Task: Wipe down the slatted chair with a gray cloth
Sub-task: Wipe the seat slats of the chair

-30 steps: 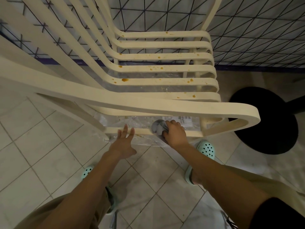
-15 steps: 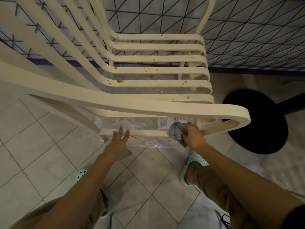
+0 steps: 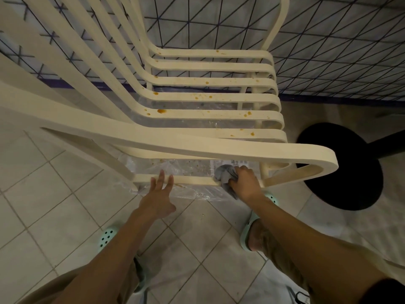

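Observation:
A cream slatted chair [image 3: 210,115] fills the upper view, its seat slats dotted with orange-brown stains. Its near armrest [image 3: 219,148] runs across the middle. Below it lies a low side rail [image 3: 192,180]. My right hand [image 3: 246,183] is shut on a bunched gray cloth [image 3: 224,175] and presses it against the right part of that rail. My left hand [image 3: 158,196] has its fingers spread, with the fingertips resting on the rail's left part and nothing in it.
A clear plastic sheet [image 3: 188,194] lies on the tiled floor [image 3: 54,205] under the chair. A black round table base [image 3: 341,165] stands at the right. A patterned tile wall [image 3: 328,51] is behind. My feet wear mint clogs [image 3: 106,236].
My right hand with the cloth slid right along the low rail, then back a little to the left. My left hand has stayed on the rail.

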`<act>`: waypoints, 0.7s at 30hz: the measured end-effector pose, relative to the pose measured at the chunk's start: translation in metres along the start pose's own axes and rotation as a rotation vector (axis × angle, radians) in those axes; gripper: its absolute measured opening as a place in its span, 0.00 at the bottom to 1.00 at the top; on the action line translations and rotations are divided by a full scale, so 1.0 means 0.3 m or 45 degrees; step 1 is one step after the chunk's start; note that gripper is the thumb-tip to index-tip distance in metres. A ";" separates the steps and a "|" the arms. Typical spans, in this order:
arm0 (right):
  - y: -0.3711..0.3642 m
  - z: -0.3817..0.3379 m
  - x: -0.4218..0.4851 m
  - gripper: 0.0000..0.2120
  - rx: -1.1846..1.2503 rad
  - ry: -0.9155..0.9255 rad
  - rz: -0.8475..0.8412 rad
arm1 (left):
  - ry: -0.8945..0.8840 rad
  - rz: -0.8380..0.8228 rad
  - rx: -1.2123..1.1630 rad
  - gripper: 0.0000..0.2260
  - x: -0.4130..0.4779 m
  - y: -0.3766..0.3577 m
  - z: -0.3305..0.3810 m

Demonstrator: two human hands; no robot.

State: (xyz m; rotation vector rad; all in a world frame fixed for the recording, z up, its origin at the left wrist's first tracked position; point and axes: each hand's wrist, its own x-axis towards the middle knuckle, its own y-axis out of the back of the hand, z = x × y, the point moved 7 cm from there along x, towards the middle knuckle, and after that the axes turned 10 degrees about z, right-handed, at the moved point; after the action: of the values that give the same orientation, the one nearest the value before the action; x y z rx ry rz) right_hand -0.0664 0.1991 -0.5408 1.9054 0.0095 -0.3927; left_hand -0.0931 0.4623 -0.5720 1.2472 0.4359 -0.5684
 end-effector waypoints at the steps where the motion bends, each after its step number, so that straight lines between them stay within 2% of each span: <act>1: -0.008 -0.028 -0.002 0.11 0.007 0.010 -0.010 | 0.003 0.001 0.004 0.44 0.000 -0.001 -0.002; 6: -0.076 -0.173 0.002 0.10 0.029 0.097 -0.010 | -0.005 0.024 0.005 0.42 0.005 0.006 0.018; 9: -0.116 -0.287 -0.002 0.11 0.015 0.155 -0.009 | 0.032 0.116 -0.121 0.35 0.022 0.043 0.005; 12: -0.163 -0.398 -0.002 0.13 0.032 0.210 0.010 | 0.082 0.453 -0.437 0.17 0.029 0.140 -0.011; 14: -0.196 -0.472 -0.007 0.14 0.036 0.251 -0.003 | 0.142 0.655 -0.648 0.11 -0.005 0.211 -0.013; 17: -0.227 -0.584 -0.023 0.17 0.039 0.316 -0.024 | 0.126 0.810 -0.892 0.11 -0.073 0.284 -0.026; 19: -0.238 -0.639 -0.034 0.17 0.030 0.362 -0.031 | 0.073 0.852 -0.903 0.11 -0.104 0.296 -0.053; 21: -0.237 -0.670 -0.034 0.13 0.105 0.384 -0.035 | 0.072 0.876 -0.857 0.11 -0.129 0.275 -0.100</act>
State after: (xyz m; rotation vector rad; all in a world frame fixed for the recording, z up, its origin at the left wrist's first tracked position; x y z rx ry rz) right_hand -0.0366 0.4105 -0.5403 2.0320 0.2222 -0.1227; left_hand -0.0723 0.5150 -0.4947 0.6871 0.1895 0.2016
